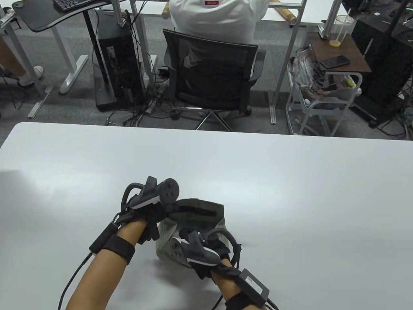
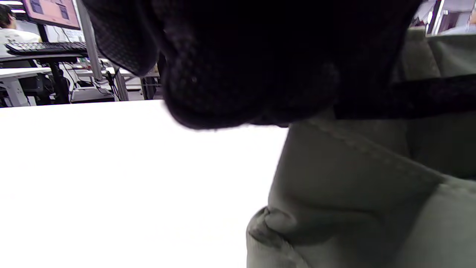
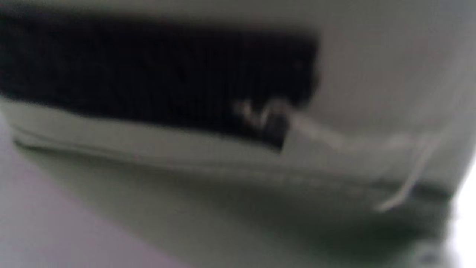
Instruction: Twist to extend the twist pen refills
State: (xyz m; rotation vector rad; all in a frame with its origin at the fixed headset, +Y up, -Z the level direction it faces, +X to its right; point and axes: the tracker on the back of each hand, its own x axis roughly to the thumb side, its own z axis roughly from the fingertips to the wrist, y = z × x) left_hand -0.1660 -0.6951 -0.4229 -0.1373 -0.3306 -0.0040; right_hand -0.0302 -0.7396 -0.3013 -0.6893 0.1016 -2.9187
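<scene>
- A grey-green fabric pouch (image 1: 206, 213) sits on the white worktop (image 1: 290, 193), near its front edge and a little left of the middle.
- A black strip (image 1: 196, 210) runs across the top of the pouch; in the right wrist view it shows as a dark band (image 3: 156, 74) on the pale cloth, badly blurred.
- The left hand (image 1: 151, 213) is at the pouch's left end, its tracker (image 1: 155, 192) tilted up and back. Its gloved fingers reach onto the cloth near the black strip.
- In the left wrist view the dark glove (image 2: 260, 63) fills the top of the picture and lies against the pouch's upper edge (image 2: 353, 156); whether the fingers pinch the cloth or only rest on it cannot be told.
- The right hand (image 1: 206, 255) is at the pouch's near side, with its tracker (image 1: 193, 250) on top. Its fingers are hidden under the tracker and behind the cloth, so its grip cannot be told either.
- No pen shows in any view; the pens cannot be located from these pictures.
- Both forearms come in from the bottom edge, each with a black wrist strap and cable.
- Beyond the worktop, a person in a white shirt (image 1: 216, 16) sits in a black mesh chair (image 1: 209, 77) facing away.
- A small rolling cart (image 1: 335, 58) with a phone on it stands to the right of the chair.
</scene>
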